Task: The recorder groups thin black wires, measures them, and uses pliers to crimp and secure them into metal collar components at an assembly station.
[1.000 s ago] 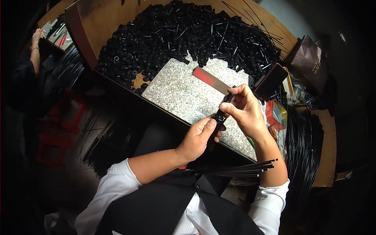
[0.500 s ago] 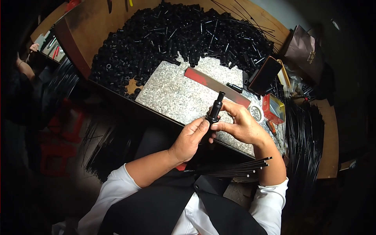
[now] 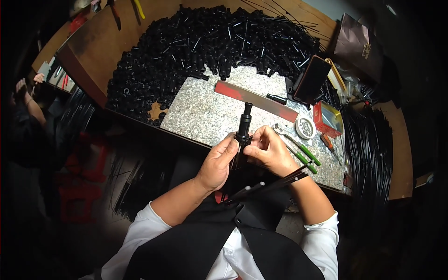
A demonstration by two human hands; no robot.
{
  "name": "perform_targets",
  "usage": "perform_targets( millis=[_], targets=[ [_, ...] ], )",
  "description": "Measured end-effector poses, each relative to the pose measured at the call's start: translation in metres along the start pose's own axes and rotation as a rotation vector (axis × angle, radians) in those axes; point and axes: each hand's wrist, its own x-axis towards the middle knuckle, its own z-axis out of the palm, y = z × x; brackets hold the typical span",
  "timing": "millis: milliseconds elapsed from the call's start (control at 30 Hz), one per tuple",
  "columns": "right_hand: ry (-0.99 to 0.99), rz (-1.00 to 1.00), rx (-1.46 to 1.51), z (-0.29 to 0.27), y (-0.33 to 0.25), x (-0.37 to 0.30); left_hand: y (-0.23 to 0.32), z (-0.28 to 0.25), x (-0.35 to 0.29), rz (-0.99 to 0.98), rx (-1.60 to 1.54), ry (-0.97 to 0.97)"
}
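Observation:
My left hand is closed around a black cylindrical fitting, held upright with its narrow stepped end on top. The thumb lies over its lower part, where thin dark pieces hang below the collar. Close against its right side, my right hand has thumb and fingers bent together. Whatever lies between those fingertips is too dark and small to make out. Several thin black rods with pale tips slant up across my right forearm from my lap; how they join the fitting is hidden.
Black fittings are heaped behind the speckled work board. A red-marked metal bar, green-handled pliers, a round white dish, a red box and a screwdriver lie there. Black rods hang at right.
The fitting and both hands have shifted a little left, and my right hand has drawn lower along it. Green-handled pliers now show beside that hand. The pale-tipped rods have swung upward.

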Motion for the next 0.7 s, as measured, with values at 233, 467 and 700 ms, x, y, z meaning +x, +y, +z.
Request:
perform_targets(
  millis=[233,467,700],
  targets=[
    [-0.1,-0.012,0.308,0.023,0.002,-0.008,0.012,-0.004,0.0,-0.049,-0.194,-0.052],
    [-0.031,-0.105,0.26,0.036,-0.002,-0.01,0.014,-0.02,0.002,-0.048,-0.225,-0.06],
    [-0.113,-0.099,0.346,0.034,0.004,-0.005,0.015,-0.027,0.003,-0.06,-0.222,-0.129]
  ],
)
